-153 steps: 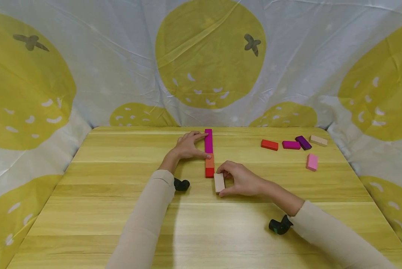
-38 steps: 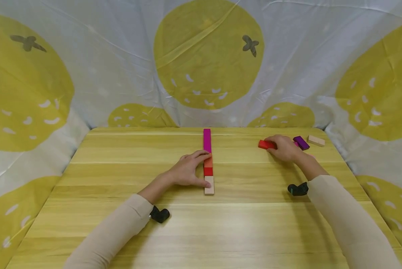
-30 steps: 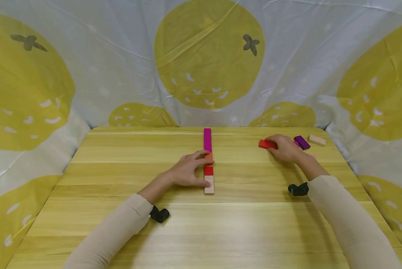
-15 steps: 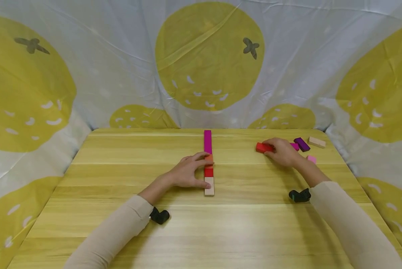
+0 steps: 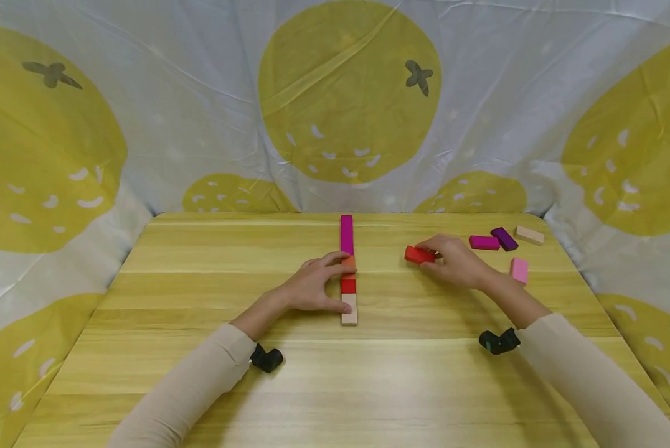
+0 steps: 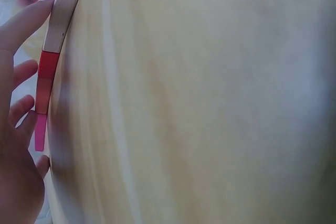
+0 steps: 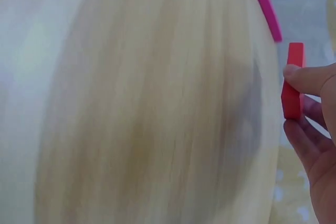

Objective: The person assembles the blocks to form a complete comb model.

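In the head view a straight row of wooden blocks runs away from me: a magenta stretch [image 5: 347, 234] at the far end, then an orange block [image 5: 349, 261], a short red block [image 5: 349, 286] and a beige block [image 5: 349, 317] nearest. My left hand [image 5: 309, 287] rests along the row's left side, thumb on the beige block and fingertips at the orange one. To the right of the row my right hand [image 5: 455, 261] pinches another red block [image 5: 416, 254] between thumb and fingers. The right wrist view shows that held red block [image 7: 292, 95] raised above the tabletop.
At the table's back right lie a magenta block [image 5: 484, 242], a dark purple block [image 5: 504, 239], a beige block [image 5: 529, 234] and a pink block [image 5: 519, 270]. A fruit-patterned cloth [image 5: 212, 112] hangs behind the wooden table [image 5: 402, 386] and along its sides.
The near beige block, held beside the row 5.1 s ago, now stands at its near end. My right hand has gripped the red block and brought it left; my left hand has shifted nearer.
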### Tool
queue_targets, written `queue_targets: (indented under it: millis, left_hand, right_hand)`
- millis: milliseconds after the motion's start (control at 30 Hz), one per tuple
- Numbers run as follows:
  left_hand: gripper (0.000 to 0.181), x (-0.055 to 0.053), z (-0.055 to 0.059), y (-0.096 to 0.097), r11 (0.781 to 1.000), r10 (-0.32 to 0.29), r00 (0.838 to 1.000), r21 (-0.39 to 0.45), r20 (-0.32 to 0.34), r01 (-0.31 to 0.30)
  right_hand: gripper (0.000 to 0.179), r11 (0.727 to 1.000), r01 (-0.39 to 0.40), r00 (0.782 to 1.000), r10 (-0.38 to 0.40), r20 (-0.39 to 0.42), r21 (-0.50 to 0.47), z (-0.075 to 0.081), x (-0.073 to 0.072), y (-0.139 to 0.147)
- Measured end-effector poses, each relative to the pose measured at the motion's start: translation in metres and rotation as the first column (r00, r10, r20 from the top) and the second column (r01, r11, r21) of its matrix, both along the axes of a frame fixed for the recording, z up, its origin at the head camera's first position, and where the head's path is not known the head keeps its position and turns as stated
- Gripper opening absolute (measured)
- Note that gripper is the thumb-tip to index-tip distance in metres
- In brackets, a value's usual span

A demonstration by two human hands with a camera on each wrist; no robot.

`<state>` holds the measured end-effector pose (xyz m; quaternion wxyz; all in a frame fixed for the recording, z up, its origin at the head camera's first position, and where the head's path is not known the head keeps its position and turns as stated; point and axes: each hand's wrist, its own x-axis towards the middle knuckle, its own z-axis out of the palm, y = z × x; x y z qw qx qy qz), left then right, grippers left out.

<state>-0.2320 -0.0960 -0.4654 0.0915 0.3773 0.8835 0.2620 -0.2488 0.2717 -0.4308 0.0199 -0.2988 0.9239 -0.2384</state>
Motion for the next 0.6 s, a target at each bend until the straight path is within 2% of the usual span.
queue_targets:
  millis: [300,600]
  left_hand:
    - [0.108,-0.002,-0.001,0.001,0.999,0.022,1.0,-0.024,0.01,-0.021]
    - [0.111,-0.003,0.001,0.003,0.998,0.032,0.999,-0.049,0.019,-0.031]
  right_hand:
    - [0.041,0.996,-0.073,0.995,0.076,0.058,-0.057,0.005,0.029,-0.032]
    - [0.041,0.99,-0.131,0.984,0.137,0.113,-0.06,0.002,0.059,-0.054]
